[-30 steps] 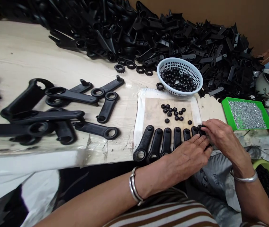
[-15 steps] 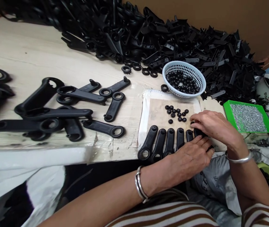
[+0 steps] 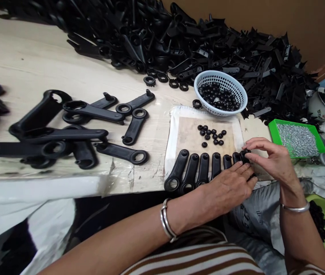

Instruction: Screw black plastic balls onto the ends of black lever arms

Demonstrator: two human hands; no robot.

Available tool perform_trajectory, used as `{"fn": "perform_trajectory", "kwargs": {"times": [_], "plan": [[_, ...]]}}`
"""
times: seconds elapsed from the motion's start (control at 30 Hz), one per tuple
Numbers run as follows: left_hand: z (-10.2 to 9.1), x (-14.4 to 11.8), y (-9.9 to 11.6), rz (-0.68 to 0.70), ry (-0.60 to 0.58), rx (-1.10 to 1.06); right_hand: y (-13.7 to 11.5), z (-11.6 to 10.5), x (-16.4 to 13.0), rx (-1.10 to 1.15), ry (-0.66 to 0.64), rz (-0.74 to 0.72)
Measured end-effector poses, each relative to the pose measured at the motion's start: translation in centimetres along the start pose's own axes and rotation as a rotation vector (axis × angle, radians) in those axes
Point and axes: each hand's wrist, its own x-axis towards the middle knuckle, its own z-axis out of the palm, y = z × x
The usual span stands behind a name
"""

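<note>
Step in hand, as judged: fitting small black caps into the upper ends of a row of handles [image 3: 197, 172] lined side by side on the mat [image 3: 176, 130] at the table's near edge.

Left hand [image 3: 228, 187] lies flat, fingers spread narrow, pressing the lower ends of the right-most handles to steady them. Right hand [image 3: 268, 158] has thumb and forefinger pinched at the head of the last handle [image 3: 244, 156], at 3 o'clock of the row; a cap appears to be between the fingertips, though it is too small to confirm.

Loose caps [image 3: 211, 135] lie on the mat at 12 o'clock of the row. The basket [image 3: 238, 89] at 1 o'clock holds more.

The next move calls for a firm seat of this cap, then a fresh cap from the mat.

Green tray [image 3: 272, 128] of screws sits at 3 o'clock. No legible brand, label or writing.
</note>
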Motion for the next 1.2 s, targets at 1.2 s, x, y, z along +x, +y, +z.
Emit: {"fn": "perform_trajectory", "kwargs": {"times": [1.2], "plan": [[0.5,-0.1,-0.3,0.036,0.057,0.014,0.4,0.2,1.1,-0.395,-0.190,-0.322]]}}
